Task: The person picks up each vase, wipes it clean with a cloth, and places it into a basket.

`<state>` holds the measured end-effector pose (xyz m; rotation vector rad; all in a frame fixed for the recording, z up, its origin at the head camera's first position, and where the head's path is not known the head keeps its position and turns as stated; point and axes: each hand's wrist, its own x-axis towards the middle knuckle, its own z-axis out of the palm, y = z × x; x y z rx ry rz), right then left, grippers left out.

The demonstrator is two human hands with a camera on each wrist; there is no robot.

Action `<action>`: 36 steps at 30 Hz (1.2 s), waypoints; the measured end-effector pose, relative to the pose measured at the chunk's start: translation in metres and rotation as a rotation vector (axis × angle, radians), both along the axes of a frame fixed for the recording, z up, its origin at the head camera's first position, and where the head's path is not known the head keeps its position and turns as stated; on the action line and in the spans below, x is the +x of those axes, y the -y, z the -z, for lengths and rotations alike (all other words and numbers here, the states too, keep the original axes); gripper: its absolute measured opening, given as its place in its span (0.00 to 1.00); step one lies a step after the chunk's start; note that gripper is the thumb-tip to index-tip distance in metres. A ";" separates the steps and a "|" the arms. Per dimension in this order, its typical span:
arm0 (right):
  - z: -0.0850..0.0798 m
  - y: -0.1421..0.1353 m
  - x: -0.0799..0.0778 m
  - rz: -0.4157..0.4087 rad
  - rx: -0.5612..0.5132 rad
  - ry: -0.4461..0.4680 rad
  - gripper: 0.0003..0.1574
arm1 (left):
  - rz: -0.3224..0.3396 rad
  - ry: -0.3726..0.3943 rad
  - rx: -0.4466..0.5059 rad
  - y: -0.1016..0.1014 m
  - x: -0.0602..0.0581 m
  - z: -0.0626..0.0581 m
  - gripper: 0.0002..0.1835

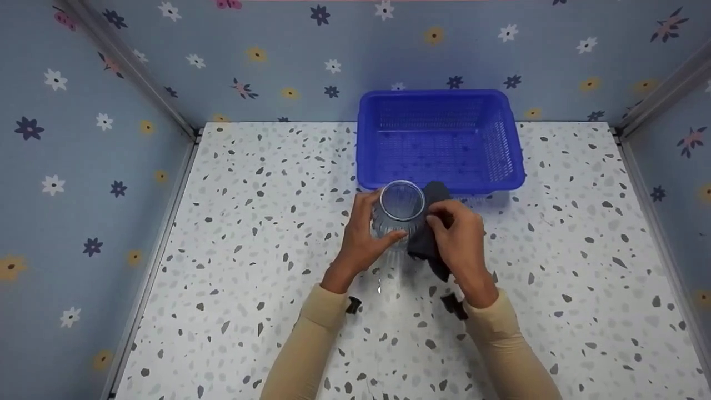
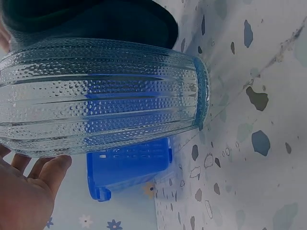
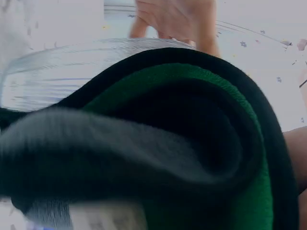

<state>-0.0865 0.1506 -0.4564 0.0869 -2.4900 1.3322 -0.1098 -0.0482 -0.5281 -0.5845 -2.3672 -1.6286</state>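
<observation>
A clear ribbed glass vase (image 1: 389, 226) with a round open mouth stands upright before me in the head view. My left hand (image 1: 360, 236) grips it from the left, thumb across the near side and fingers round the far side. In the left wrist view the dimpled, ribbed wall of the vase (image 2: 105, 100) shows, with its base close over the table. Against the right side of the vase hangs a dark grey cloth (image 1: 425, 243), pinched between the thumb and fingers of my right hand (image 1: 462, 239). Folded over, the cloth (image 3: 192, 143) shows green on its inner face in the right wrist view.
A blue plastic basket (image 1: 444, 188) with perforated sides stands behind the vase, against the flowered back wall (image 1: 311, 55). The speckled white table (image 1: 250, 250) has flowered panels on its left and right. Small black pieces sit beside both wrists.
</observation>
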 end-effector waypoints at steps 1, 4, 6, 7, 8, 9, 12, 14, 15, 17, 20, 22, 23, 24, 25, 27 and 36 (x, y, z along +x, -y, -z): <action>-0.001 0.001 0.000 -0.001 0.003 -0.003 0.05 | -0.002 0.001 -0.003 0.000 0.000 0.000 0.48; -0.002 0.001 -0.001 -0.001 0.011 -0.010 0.05 | -0.009 0.011 -0.014 -0.001 0.001 0.000 0.47; -0.002 0.001 -0.001 -0.002 0.015 -0.016 0.05 | -0.010 0.019 -0.017 -0.001 0.001 0.000 0.47; -0.001 0.000 -0.001 -0.002 0.015 -0.021 0.05 | -0.010 0.023 -0.019 -0.001 0.001 0.000 0.47; 0.000 0.000 -0.001 -0.001 0.017 -0.024 0.05 | -0.010 0.027 -0.020 -0.001 0.001 -0.001 0.47; 0.001 0.000 -0.001 -0.001 0.015 -0.028 0.05 | -0.009 0.032 -0.022 -0.001 0.001 -0.001 0.47; 0.006 -0.001 0.001 0.006 0.003 -0.023 0.06 | -0.013 0.031 -0.022 -0.002 0.001 -0.001 0.47; 0.012 -0.002 0.002 0.011 -0.005 -0.011 0.06 | -0.014 0.025 -0.025 -0.002 0.001 -0.001 0.47; 0.016 -0.003 0.002 0.012 -0.009 -0.005 0.06 | -0.014 0.022 -0.025 -0.002 0.000 -0.001 0.47; 0.026 -0.004 0.003 0.012 -0.009 0.011 0.06 | -0.016 0.019 -0.029 -0.001 0.000 -0.001 0.47; 0.046 -0.004 0.002 0.004 0.001 0.046 0.06 | -0.019 0.023 -0.034 -0.001 0.001 -0.002 0.48; 0.061 -0.004 0.001 -0.004 0.010 0.078 0.06 | -0.024 0.030 -0.038 -0.001 0.001 -0.001 0.48; 0.068 -0.004 0.000 -0.007 0.014 0.095 0.06 | -0.025 0.032 -0.040 -0.001 0.001 -0.001 0.48; 0.075 -0.003 -0.001 -0.010 0.021 0.109 0.06 | -0.025 0.032 -0.041 -0.001 0.001 -0.001 0.48; 0.081 -0.003 -0.002 -0.012 0.032 0.123 0.06 | -0.025 0.033 -0.041 -0.001 0.001 0.000 0.48; 0.091 -0.002 -0.003 -0.018 0.057 0.141 0.06 | -0.022 0.035 -0.037 -0.001 0.001 0.000 0.47; 0.100 -0.001 -0.005 -0.026 0.096 0.159 0.05 | -0.011 0.013 -0.026 -0.001 0.001 -0.001 0.47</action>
